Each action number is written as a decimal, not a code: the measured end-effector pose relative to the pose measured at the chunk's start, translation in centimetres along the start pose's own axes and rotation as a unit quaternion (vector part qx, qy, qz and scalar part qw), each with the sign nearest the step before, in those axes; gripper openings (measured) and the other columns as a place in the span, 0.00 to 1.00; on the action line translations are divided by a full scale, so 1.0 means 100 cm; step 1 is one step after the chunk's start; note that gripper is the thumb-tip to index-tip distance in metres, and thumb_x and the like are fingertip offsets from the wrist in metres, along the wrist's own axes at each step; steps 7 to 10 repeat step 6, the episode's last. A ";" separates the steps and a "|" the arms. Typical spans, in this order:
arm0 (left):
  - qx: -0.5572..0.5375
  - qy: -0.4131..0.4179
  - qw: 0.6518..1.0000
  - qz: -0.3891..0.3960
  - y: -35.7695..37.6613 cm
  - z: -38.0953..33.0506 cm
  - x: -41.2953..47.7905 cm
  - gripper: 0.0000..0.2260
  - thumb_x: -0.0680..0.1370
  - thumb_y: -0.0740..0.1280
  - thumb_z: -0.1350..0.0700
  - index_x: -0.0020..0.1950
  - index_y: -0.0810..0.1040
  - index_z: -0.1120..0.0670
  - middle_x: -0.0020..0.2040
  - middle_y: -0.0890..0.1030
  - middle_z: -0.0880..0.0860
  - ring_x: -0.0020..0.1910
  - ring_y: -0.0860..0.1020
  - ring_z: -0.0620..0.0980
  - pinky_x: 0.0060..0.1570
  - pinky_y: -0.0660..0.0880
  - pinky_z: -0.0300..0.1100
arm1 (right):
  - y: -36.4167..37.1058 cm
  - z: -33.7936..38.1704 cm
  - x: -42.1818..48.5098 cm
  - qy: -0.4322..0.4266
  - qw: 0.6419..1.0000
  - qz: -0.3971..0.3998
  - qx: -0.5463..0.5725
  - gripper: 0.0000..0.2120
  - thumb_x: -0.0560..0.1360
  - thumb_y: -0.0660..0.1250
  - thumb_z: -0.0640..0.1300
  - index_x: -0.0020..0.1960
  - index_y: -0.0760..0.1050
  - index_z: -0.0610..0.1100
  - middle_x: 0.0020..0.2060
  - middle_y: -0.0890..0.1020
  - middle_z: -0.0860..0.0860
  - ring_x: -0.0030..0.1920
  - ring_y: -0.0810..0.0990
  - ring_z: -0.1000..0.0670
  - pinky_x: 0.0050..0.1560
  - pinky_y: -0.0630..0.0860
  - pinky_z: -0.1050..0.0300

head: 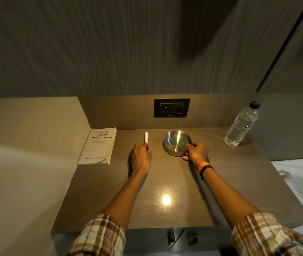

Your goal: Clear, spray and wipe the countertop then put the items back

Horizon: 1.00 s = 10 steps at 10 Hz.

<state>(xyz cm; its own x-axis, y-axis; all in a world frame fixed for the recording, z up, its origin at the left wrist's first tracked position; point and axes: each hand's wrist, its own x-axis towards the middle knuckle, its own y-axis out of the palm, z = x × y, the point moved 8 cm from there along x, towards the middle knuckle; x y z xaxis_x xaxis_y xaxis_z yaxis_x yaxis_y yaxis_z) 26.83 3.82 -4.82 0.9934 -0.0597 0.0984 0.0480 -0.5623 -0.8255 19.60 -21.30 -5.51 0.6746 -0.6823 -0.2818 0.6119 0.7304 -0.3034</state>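
Countertop [165, 174]: brown wood-grain surface filling the middle of the frame, with a bright lamp glare in its lower centre; four things sit along its far half.
Steel bowl [176, 140]: round, shallow and shiny, just right of the frame's centre, resting flat on the countertop below the wall socket.
My right hand [196, 151]: fingers curled around the bowl's lower right rim, thumb at the near edge, fingertips over the lip; a ring shows on one finger, and an orange and a black band sit on the wrist.
Pen [146, 137]: white, lying on the countertop just left of the bowl, pointing toward the back wall; its near end is hidden under my fingers.
My left hand [140, 157]: knuckles up, fingers pinched narrowly on the pen's near end.
Book [99, 145]: pale paperback lying flat at centre left, in the corner against the side panel, title "The Art of Not Overthinking" readable on the cover.
Water bottle [243, 124]: clear plastic with a dark cap, upright at the right of the frame, well apart from the bowl.
Wall socket [172, 108]: black plate set in the back panel, above the bowl.
Sleeves [99, 237]: brown and cream plaid, rolled up, at the bottom edge.
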 end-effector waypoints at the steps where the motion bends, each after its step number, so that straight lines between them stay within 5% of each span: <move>1: -0.010 0.012 1.000 0.000 -0.002 0.002 -0.002 0.11 0.79 0.68 0.53 0.61 0.76 0.49 0.58 0.74 0.52 0.53 0.77 0.52 0.52 0.79 0.48 | 0.000 0.001 -0.005 -0.032 0.998 -0.001 -0.051 0.11 0.79 0.67 0.42 0.59 0.79 0.36 0.45 0.85 0.40 0.36 0.84 0.45 0.39 0.86 0.48; 3: 0.043 0.055 0.997 -0.027 0.000 0.000 -0.017 0.19 0.78 0.66 0.49 0.69 0.71 0.50 0.62 0.71 0.54 0.59 0.72 0.52 0.62 0.73 0.51 | -0.002 0.014 -0.024 -0.124 0.963 -0.021 -0.239 0.18 0.80 0.63 0.51 0.60 0.78 0.38 0.59 0.79 0.39 0.60 0.78 0.39 0.61 0.77 0.43; 6: 0.118 0.187 0.975 -0.026 0.012 -0.027 -0.094 0.29 0.77 0.54 0.38 0.75 0.62 0.50 0.71 0.69 0.55 0.70 0.68 0.55 0.67 0.69 0.55 | -0.029 0.003 -0.084 -0.274 0.828 -0.071 -0.483 0.28 0.80 0.57 0.61 0.70 0.71 0.42 0.71 0.71 0.43 0.69 0.70 0.43 0.66 0.68 0.46; 10: 0.118 0.187 0.975 -0.026 0.012 -0.027 -0.094 0.29 0.77 0.54 0.38 0.75 0.62 0.50 0.71 0.69 0.55 0.70 0.68 0.55 0.67 0.69 0.55 | -0.029 0.003 -0.084 -0.274 0.828 -0.071 -0.483 0.28 0.80 0.57 0.61 0.70 0.71 0.42 0.71 0.71 0.43 0.69 0.70 0.43 0.66 0.68 0.46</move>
